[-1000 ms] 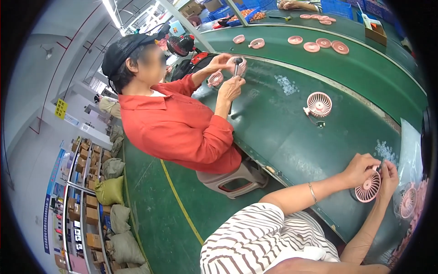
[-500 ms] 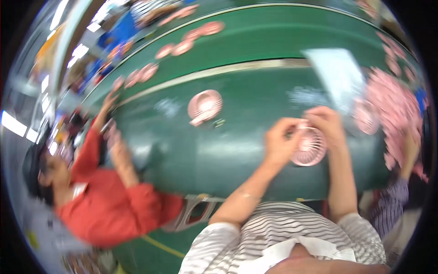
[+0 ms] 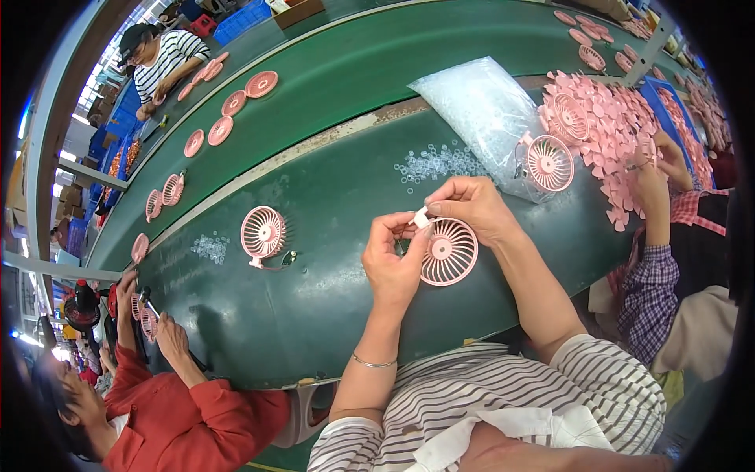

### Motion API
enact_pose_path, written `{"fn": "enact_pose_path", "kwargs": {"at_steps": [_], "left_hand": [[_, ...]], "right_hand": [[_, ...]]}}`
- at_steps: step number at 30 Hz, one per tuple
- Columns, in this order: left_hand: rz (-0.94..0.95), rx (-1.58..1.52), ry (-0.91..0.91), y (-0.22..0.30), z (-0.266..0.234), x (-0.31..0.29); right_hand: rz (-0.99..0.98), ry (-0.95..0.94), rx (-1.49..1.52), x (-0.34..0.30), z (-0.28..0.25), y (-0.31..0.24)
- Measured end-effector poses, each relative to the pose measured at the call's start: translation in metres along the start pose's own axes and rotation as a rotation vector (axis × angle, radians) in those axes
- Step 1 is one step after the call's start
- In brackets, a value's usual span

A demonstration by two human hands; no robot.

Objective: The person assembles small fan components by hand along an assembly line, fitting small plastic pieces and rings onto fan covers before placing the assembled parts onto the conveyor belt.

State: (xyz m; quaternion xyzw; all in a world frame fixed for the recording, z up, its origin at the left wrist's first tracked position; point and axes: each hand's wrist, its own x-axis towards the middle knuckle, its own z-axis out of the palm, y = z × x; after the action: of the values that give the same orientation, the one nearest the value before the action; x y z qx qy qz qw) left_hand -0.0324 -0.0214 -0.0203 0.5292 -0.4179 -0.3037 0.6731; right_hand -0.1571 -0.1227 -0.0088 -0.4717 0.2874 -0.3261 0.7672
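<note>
Holding round, pink, slatted fan (image 3: pixel 443 249)

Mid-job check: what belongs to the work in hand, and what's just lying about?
In the work:
- pink fan cage
- small white piece, pinched by left hand and right hand

Apparently lying about:
- clear rings, beyond the hands
- clear plastic bag
- another fan cage, to the left
- pink blade pile, to the right
</note>
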Motion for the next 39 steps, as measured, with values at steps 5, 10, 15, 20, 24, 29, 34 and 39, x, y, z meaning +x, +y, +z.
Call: {"fn": "enact_pose_path", "kwargs": {"at_steps": [5,10,15,20,24,29,34,39], "left_hand": [[0.042,0.075,0.039,-0.003,0.005,0.001],[0.068,0.106,0.133,-0.007,0.006,-0.001],[0.112,0.214,0.182,-0.018,-0.001,0.000],[-0.022,-0.046,0.043,-0.005,-0.001,0.005],[-0.007,0.084,-0.028,-0.012,-0.008,0.005],[0.033,0.143,-0.102,-0.012,-0.001,0.010],[-0.065,0.047,0.234,-0.013,-0.001,0.021],[-0.135,-0.045,0.370,0.017,0.008,0.048]], "right_hand": [[0.001,-0.028,-0.019,-0.002,-0.001,-0.003],[-0.043,-0.015,-0.062,-0.007,0.009,0.002],[-0.897,0.139,-1.155,-0.022,0.040,0.009],[-0.378,0.060,-0.389,-0.010,0.018,0.016],[-0.243,-0.019,-0.317,-0.003,0.011,0.019],[0.010,-0.067,-0.087,0.000,-0.004,0.006],[-0.312,0.445,-1.206,0.017,-0.046,-0.004],[-0.151,0.354,-1.320,0.033,-0.034,0.012]]}}
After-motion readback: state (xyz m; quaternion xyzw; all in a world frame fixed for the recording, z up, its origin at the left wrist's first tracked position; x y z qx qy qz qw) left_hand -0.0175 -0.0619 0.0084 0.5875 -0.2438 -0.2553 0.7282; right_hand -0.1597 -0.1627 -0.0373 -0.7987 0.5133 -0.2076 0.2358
